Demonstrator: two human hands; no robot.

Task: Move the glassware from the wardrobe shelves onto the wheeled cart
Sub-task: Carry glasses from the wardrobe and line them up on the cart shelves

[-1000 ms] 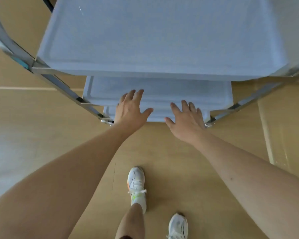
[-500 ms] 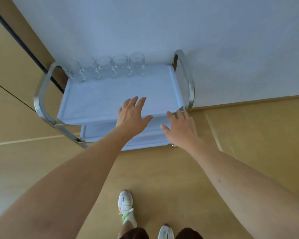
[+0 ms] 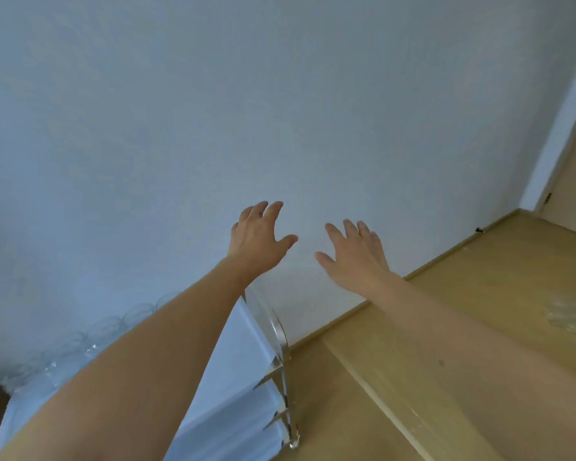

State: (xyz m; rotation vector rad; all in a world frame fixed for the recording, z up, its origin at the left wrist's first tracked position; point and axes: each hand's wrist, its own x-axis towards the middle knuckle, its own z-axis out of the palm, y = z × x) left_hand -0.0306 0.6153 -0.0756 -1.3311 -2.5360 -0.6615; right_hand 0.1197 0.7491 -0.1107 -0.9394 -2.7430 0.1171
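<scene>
Here, smooth clear glasses (image 3: pixel 90 337) on white cart (image 3: pixel 233 377), chrome frame.

No text, label, brand, number or sign can be read anywhere in view.

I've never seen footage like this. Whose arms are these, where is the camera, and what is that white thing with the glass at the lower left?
No machine here: a person wears a wide-angle camera on the head, so you look along their own two bare arms. The left hand and the right hand are both raised in front of a plain white wall, fingers spread, holding nothing. At the lower left is a wheeled cart with white shelves and a shiny metal frame. A row of clear glasses stands along the far edge of its top shelf, partly hidden by the left arm. The floor is light wood.
</scene>
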